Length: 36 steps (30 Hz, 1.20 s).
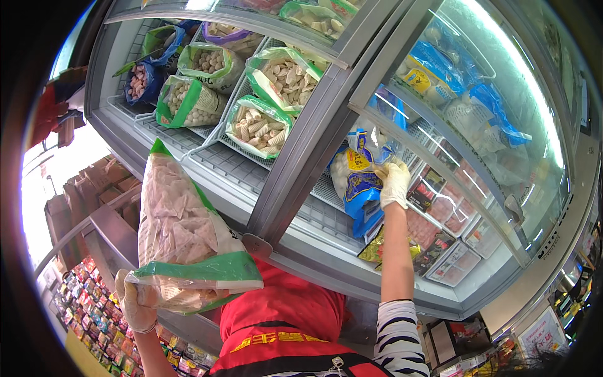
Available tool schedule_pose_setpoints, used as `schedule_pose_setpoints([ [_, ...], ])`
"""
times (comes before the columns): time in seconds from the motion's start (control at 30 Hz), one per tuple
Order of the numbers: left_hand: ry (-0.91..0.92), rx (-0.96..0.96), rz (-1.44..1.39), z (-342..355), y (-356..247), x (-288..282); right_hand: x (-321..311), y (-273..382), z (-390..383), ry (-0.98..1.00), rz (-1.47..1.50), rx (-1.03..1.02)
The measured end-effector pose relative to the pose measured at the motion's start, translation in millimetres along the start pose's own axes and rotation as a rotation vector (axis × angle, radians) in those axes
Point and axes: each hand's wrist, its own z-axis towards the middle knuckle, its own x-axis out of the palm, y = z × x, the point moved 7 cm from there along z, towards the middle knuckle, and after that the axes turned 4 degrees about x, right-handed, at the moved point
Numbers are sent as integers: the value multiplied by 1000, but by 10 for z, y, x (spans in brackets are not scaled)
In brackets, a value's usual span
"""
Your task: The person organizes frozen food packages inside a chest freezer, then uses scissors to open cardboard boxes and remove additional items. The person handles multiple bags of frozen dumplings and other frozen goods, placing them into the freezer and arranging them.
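Note:
My left hand (136, 305), in a pale glove, is closed on the lower edge of a large clear bag with green trim (182, 220). Pale pinkish pieces fill this bag, which hangs outside the freezer at the left. Inside the open part of the chest freezer (295, 235), my gloved right hand (395, 182) grips the side of a blue and clear bag of white balls (340, 176) with a yellow label. Its fingertips are partly hidden against the plastic. That bag leans in a wire basket.
Opened bags of pale rolled pieces (259, 129) and white balls (188, 103) stand in wire baskets at the left. Flat trays of pink meat (452, 207) lie right of my hand. A metal frame bar (308, 144) divides the freezer, and sliding glass (477, 125) covers its right side.

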Motion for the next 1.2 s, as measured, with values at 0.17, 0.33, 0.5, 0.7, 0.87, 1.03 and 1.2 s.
schedule_pose_setpoints([
  [0.17,62,-39,-30,9,-32,85,211,1073,-575,-320,-959,-1193],
  [0.33,185,-19,-15,27,-46,124,718,1383,95,-123,-1288,-903],
  [0.5,50,-28,-3,0,-12,12,508,1388,732,-155,-1484,-1016],
  [0.7,-103,14,60,-13,-31,-40,154,1341,756,-295,-1424,-903],
  [0.87,256,-66,-98,-9,-59,163,165,1461,35,-91,-1136,-847],
  [1.03,117,-12,18,24,-30,61,-127,806,-1182,-3,-1399,-1046],
  [1.2,-38,-18,75,29,-42,105,-8,-407,-1099,255,-1708,-553],
])
